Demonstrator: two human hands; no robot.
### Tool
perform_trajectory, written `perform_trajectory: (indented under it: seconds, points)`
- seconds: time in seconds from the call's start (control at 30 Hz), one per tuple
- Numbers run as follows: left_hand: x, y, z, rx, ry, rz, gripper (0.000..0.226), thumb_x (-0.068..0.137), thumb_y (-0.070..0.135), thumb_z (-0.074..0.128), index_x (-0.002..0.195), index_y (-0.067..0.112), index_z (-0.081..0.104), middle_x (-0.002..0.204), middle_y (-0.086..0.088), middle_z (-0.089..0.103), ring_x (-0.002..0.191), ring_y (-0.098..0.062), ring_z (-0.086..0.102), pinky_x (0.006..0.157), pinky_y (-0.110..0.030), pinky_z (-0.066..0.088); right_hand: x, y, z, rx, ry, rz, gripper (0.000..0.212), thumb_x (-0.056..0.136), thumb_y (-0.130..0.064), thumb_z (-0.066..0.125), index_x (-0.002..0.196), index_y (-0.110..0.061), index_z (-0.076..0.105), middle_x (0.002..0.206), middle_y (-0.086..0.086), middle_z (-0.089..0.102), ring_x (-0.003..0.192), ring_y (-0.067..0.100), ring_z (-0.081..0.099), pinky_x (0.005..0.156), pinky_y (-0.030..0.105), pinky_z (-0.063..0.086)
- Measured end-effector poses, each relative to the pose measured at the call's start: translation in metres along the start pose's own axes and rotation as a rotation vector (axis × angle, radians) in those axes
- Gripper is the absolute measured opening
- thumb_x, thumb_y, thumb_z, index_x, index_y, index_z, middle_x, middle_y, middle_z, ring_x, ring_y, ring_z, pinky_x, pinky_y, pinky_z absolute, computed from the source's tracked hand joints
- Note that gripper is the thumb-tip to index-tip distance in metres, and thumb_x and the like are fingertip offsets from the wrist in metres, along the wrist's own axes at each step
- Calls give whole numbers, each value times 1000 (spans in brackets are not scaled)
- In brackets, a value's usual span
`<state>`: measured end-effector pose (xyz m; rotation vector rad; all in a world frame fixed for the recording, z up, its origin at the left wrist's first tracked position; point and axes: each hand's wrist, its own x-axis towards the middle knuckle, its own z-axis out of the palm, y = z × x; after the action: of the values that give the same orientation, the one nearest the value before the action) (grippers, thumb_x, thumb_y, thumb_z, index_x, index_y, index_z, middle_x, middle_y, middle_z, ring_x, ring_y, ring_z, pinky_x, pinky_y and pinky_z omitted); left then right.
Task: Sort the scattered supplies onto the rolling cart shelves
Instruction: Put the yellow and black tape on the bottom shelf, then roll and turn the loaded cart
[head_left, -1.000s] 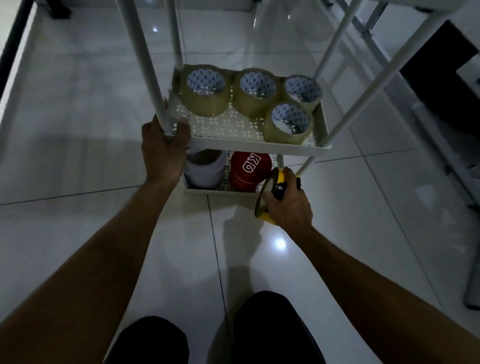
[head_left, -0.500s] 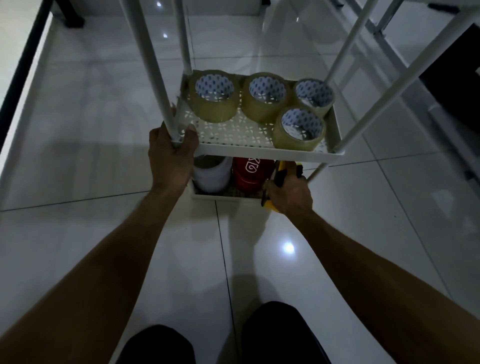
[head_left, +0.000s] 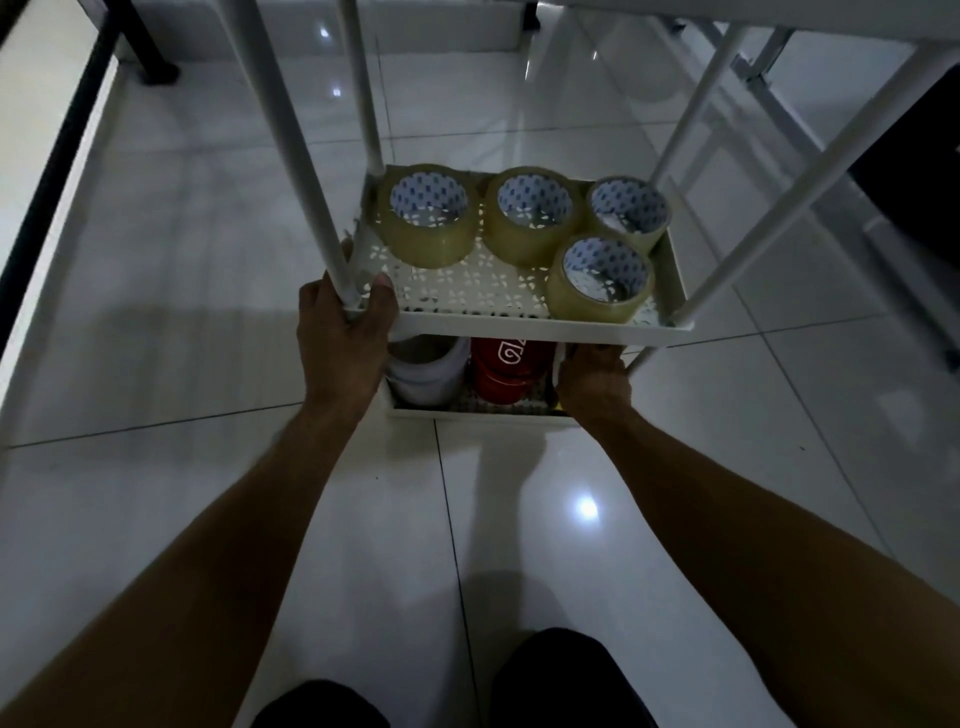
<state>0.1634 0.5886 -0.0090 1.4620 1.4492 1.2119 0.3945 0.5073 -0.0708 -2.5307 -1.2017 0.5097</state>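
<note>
Your right hand (head_left: 592, 382) reaches under middle shelf (head_left: 519, 326) into right end of bottom shelf (head_left: 467, 414); fingers hidden, grasp cannot be told, only sliver of yellow visible at its lower edge. Free slot lies straight ahead of this hand, right of red roll (head_left: 501, 371) and white roll (head_left: 426, 371). Your left hand (head_left: 345, 332) clenches cart post (head_left: 291, 156) at shelf corner, steadying. Four clear tape rolls (head_left: 426, 218) sit above.

Four clear tape rolls (head_left: 428, 223), one red roll (head_left: 501, 369), one white roll (head_left: 426, 371), two hands (head_left: 343, 338).
</note>
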Motion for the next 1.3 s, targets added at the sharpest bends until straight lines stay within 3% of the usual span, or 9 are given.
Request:
perform_trajectory:
  seconds: [0.17,0.4,0.47,0.6,0.7,0.83,1.07,1.23,1.3]
  points:
    - [0,0,0,-3,-19,17,48,91,39,59,137,29,50,119,-10,57,106,-15,61,91,-34,53,-11,7,4,17,68,-20,33,103,-24,39,135,-19,39,136,11,46,108,31,59,72,34,47]
    - [2,3,-4,6,-101,6,48,94,39,57,139,27,48,119,-12,60,109,-19,61,96,-41,51,-56,4,-7,151,245,-276,65,85,-14,67,142,-22,38,145,6,42,126,27,48,87,45,56]
    - [-1,8,-8,1,-135,7,45,94,41,57,135,25,51,116,-7,63,107,-10,62,94,-32,52,-71,7,-12,185,216,-300,61,87,-22,67,141,-23,41,143,2,45,125,23,49,90,42,55]
    - [-14,24,-15,18,-194,-3,38,87,50,61,119,31,53,98,26,61,82,26,54,64,4,40,-102,12,-25,48,135,-340,63,88,-37,65,144,-24,39,146,0,46,129,19,47,95,36,49]
    - [-20,39,-25,61,-220,59,65,76,50,70,126,13,53,111,5,66,99,1,63,76,-12,51,-112,7,-47,77,184,-377,60,87,-39,65,141,-24,43,141,0,51,124,19,50,92,33,48]
    - [-14,77,-54,140,-132,166,103,70,60,67,151,15,22,148,-10,36,130,-24,44,104,-45,44,-112,-13,-96,133,356,-408,46,85,-40,64,127,-25,55,123,1,61,108,21,58,82,30,47]
    - [20,206,-94,24,-71,479,91,80,67,55,149,15,27,146,-7,38,126,-14,46,99,-25,42,-116,-54,-222,332,667,-426,13,88,-43,56,87,-30,57,80,-12,59,64,0,55,55,17,41]
    - [35,296,-95,-12,48,611,75,84,66,52,139,16,37,134,-7,45,123,-15,47,103,-33,43,-118,-83,-312,528,1007,-517,46,84,-38,65,121,-17,48,116,-2,46,98,9,48,78,10,36]
    - [45,328,-96,-95,68,662,77,88,59,54,145,13,31,140,-6,43,129,-15,44,108,-34,40,-110,-100,-347,603,922,-579,65,86,-38,67,138,-18,34,131,3,42,107,6,47,83,9,39]
